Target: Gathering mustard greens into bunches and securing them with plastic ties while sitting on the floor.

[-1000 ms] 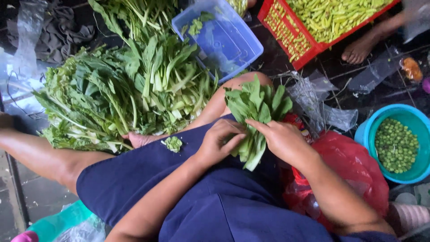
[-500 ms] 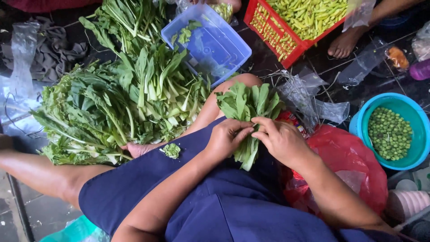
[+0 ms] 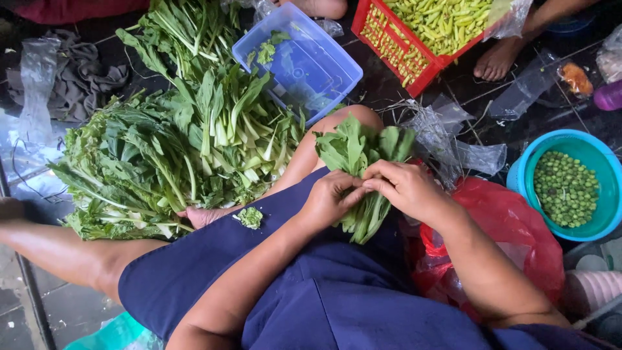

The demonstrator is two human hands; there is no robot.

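Your left hand (image 3: 329, 201) and right hand (image 3: 407, 188) meet over your lap, fingertips touching, both closed around a bunch of leafy greens (image 3: 360, 170). The left curls round the stems from one side, thumb and fingers pinching them; the right wraps over from the other side, fingers bent down across the stalks. The bunch lies across your blue skirt (image 3: 285, 285), leaves fanning out toward your raised knee, cut ends pointing back at you below your hands.

A small torn leaf scrap (image 3: 249, 217) rests on the skirt, just beside your left forearm. Beyond your knee, to your left, lies a large heap of loose greens (image 3: 168, 149) on the floor. A clear blue plastic tub (image 3: 304, 65) sits past the heap, a few leaves in it. To your right, a red plastic bag (image 3: 512, 233) lies against your right forearm, and near it stands a teal bowl (image 3: 599, 227) of green peas. Farther off is a red crate (image 3: 402, 55) of green pods, with another person's bare foot (image 3: 497, 59) beside it.
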